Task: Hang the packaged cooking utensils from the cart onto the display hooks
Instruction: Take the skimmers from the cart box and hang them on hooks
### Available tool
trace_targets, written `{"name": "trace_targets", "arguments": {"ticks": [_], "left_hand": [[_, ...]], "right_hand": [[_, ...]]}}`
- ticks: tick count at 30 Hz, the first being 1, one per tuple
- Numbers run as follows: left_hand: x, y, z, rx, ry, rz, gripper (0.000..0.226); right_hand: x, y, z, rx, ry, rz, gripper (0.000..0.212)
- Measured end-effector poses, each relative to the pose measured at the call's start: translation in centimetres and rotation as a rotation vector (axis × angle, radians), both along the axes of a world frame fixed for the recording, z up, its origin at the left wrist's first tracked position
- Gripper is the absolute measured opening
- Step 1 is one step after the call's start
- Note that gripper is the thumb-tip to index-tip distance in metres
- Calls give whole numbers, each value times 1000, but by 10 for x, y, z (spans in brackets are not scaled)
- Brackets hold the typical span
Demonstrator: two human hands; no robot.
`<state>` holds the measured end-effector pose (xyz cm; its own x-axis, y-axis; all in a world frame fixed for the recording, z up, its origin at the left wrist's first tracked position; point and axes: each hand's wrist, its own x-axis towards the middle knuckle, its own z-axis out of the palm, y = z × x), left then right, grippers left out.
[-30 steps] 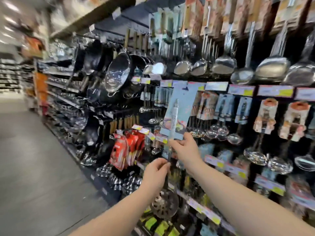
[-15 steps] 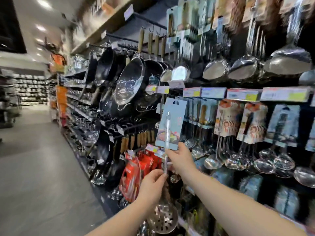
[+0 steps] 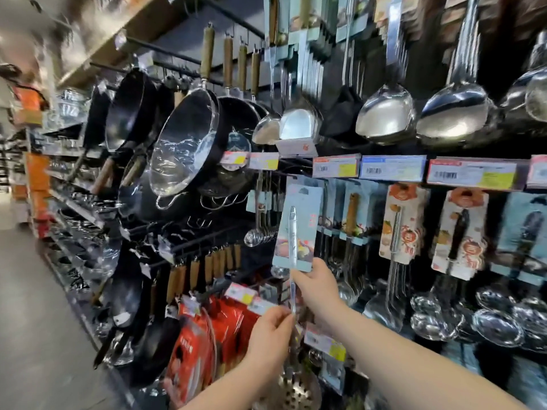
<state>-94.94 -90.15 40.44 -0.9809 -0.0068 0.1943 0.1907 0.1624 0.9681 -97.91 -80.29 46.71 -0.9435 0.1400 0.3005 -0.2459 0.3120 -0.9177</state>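
Right hand point(image 3: 315, 284) pinches the lower edge of the backing card point(image 3: 307, 202); left hand point(image 3: 273, 331) pinches the thin steel shaft point(image 3: 293, 294) just below it. I hold the packaged skimmer point(image 3: 293, 229) upright, near the hook row under the price labels point(image 3: 337, 167). Judged handling: stiff, slick metal, bottom-heavy at the perforated bowl point(image 3: 296, 392). The card looks easily bent, so I carry weight at the shaft and only steer with the card.

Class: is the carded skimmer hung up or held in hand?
Held: right hand pinches the skimmer card below, left hand the handle. Whether its top is hooked: cannot tell.
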Motion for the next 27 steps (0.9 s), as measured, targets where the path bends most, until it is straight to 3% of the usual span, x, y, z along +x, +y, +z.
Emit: {"name": "trace_targets", "arguments": {"ticks": [17,27], "left_hand": [[-144,-72,20,-76,205,-372,20],[-168,-57,25,-11,129,-549,24]], "right_hand": [[-97,-72,16,-95,128,-364,15],[-123,-55,12,-138,106,-492,7]]}}
